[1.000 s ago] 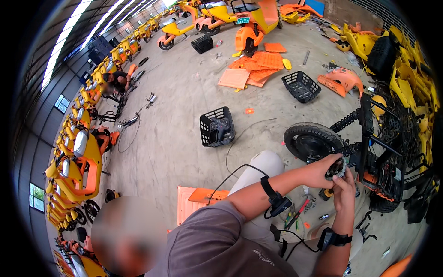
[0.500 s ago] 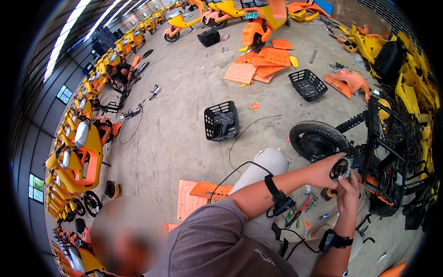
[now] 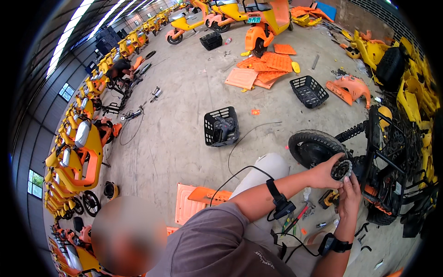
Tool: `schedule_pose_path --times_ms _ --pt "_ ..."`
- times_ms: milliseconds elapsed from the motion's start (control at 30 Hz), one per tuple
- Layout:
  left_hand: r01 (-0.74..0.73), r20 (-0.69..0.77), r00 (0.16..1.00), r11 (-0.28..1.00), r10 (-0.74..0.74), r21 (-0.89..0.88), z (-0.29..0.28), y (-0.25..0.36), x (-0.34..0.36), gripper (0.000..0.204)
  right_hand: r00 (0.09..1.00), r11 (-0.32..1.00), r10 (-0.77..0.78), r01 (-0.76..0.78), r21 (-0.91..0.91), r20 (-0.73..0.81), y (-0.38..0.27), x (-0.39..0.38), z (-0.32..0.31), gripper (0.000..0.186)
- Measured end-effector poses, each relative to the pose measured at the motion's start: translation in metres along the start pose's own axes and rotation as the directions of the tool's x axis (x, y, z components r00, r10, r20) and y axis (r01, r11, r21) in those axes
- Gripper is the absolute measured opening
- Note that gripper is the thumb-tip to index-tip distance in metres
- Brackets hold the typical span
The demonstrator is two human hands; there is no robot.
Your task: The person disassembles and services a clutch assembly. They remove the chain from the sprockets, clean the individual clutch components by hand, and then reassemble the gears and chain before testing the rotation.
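Note:
A round, dark metal part [image 3: 341,170] with a ridged rim is held up between my two hands, beside the stripped scooter frame [image 3: 379,152]. My left hand [image 3: 326,172] curls around its left side. Fingers of my right hand [image 3: 350,195] press against its lower right edge. I cannot make out its exact kind. Just beyond my left hand lies a black-tyred wheel [image 3: 316,144] joined to the frame. On the floor below are a red-handled hammer [image 3: 302,213], a yellow-and-black power tool [image 3: 328,197] and pliers with green grips [image 3: 287,226].
A black basket [image 3: 221,137] holding dark parts stands ahead, and another black basket [image 3: 309,91] farther right. Orange panels [image 3: 267,69] are stacked beyond. Yellow body panels [image 3: 406,92] pile up at the right. Yellow-orange scooters [image 3: 85,159] line the left side, where another person [image 3: 121,68] bends over.
The view has shifted slightly. My right hand's fingers have moved down on the metal part, off its face to the lower edge. My left hand keeps its hold. The distant person has bent lower.

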State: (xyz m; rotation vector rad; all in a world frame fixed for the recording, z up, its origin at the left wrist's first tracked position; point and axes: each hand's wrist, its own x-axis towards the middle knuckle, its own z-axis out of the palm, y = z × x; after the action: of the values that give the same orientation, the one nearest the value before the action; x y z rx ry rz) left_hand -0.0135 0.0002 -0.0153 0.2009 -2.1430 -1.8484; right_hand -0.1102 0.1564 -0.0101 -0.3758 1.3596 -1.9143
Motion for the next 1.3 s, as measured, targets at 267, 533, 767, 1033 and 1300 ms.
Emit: schedule_pose_path --times_ms 267,533,767,1033,1300 --pt "0.058 0.076 0.996 0.983 -0.046 -0.176 -0.002 -0.014 0.016 0.103 1.0 0.998 0.005 -0.005 -0.058 0.015 -0.003 0.017 -0.002 0.063" --pt "-0.019 0.07 0.997 0.996 0.025 -0.086 0.001 -0.024 0.024 0.102 0.999 0.998 0.048 -0.048 -0.038 -0.021 -0.002 0.025 -0.01 0.061" --pt "0.03 -0.045 0.998 0.999 -0.031 -0.029 0.0 -0.019 0.018 0.099 0.999 0.997 0.029 -0.031 -0.071 -0.023 0.0 0.022 0.004 0.06" --pt "0.055 -0.022 0.998 0.976 -0.061 -0.211 0.011 -0.021 0.002 0.102 0.993 0.999 0.031 -0.03 -0.012 0.117 -0.002 0.012 0.001 0.06" --pt "0.054 0.0 0.998 0.953 -0.057 -0.299 0.014 -0.021 -0.017 0.104 1.0 1.0 0.022 -0.022 -0.009 0.022 0.001 -0.003 0.008 0.053"
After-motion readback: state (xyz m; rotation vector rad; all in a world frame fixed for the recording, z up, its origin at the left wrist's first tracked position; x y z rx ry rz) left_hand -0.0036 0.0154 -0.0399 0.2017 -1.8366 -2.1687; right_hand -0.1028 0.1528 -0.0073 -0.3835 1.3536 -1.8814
